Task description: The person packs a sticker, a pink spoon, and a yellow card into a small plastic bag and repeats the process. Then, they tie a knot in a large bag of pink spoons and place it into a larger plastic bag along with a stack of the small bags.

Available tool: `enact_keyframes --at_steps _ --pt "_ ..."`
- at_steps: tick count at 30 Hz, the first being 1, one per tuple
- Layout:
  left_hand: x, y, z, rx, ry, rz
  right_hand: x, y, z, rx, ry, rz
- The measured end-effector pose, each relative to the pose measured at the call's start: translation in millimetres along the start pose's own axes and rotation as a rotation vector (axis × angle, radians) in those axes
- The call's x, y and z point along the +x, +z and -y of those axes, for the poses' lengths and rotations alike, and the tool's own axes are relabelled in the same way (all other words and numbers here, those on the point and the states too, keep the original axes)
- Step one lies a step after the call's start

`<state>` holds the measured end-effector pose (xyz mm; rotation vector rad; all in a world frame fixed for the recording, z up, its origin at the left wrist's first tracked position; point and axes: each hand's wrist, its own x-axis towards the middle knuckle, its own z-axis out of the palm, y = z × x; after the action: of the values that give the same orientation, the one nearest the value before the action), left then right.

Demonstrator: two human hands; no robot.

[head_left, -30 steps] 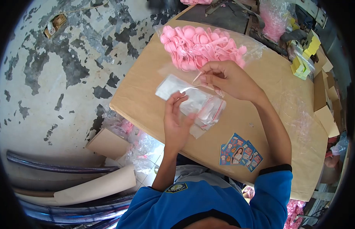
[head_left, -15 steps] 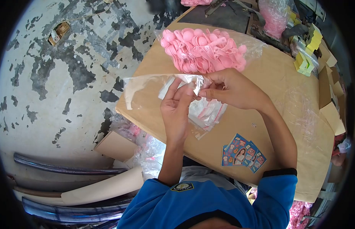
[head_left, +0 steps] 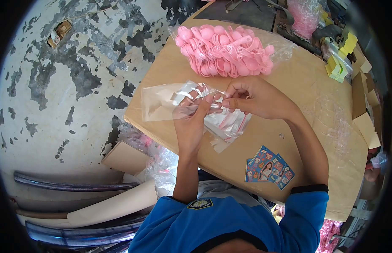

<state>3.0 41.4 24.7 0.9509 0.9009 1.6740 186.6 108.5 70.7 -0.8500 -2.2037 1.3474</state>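
A thin clear plastic bag (head_left: 157,103) spreads across the fingers of my left hand (head_left: 189,124), whose thumb presses it from the front. My right hand (head_left: 263,99) pinches the same bag at its right end, thumb against forefinger. Below both hands, a pile of clear plastic bags with pink strips (head_left: 229,126) lies on the brown paper-covered table (head_left: 305,92). Several blue printed cards (head_left: 266,166) overlap nearer my body. Beyond my hands is a large clear bag full of pink plastic spoons (head_left: 225,50).
Yellow card bundles (head_left: 336,69) and an open cardboard box (head_left: 365,107) stand along the right side. A wrapped pink bundle (head_left: 304,19) is at the far right. Left of the table, a cardboard piece (head_left: 126,158) and long rolls (head_left: 113,204) lie against the peeling wall.
The clear bag has shifted and now lies flatter over my left fingers, covering them. My right hand keeps its pinch in nearly the same spot. The whole view has tilted slightly.
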Motion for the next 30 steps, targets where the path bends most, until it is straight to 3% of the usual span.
enact_keyframes --at_steps 8,11,14,19,23,26,27,29,30 --pt "7.4 -11.5 -1.2 0.194 -0.040 0.057 -4.1 -12.3 -0.3 -0.023 0.131 0.186" --pt "9.4 -18.5 2.9 0.305 -0.127 0.145 -4.9 -7.2 -5.9 -0.115 -0.126 -0.030" --pt "9.4 -17.5 8.2 0.325 -0.132 0.241 2.9 0.7 -17.5 -0.111 -0.175 -0.034" --pt "2.1 -26.9 7.2 0.192 -0.158 0.219 12.4 1.9 -39.2 -0.023 0.028 0.005" --pt "-7.5 -62.7 12.4 0.459 0.022 0.027 11.3 -10.1 -44.9 -0.039 0.135 -0.001" --pt "-16.6 -77.3 19.1 0.928 0.340 0.033 9.7 -5.4 -41.7 -0.255 0.068 0.006" --pt "-24.7 -69.3 13.4 1.066 0.302 0.043 14.5 -1.3 -47.8 -0.344 -0.011 -0.123" --pt "-34.4 -64.8 28.0 1.170 0.422 0.097 25.3 10.8 -65.3 -0.517 -0.171 -0.374" --pt "-38.0 -64.4 32.5 1.223 0.483 0.123 28.2 14.4 -61.8 -0.415 -0.091 -0.288"
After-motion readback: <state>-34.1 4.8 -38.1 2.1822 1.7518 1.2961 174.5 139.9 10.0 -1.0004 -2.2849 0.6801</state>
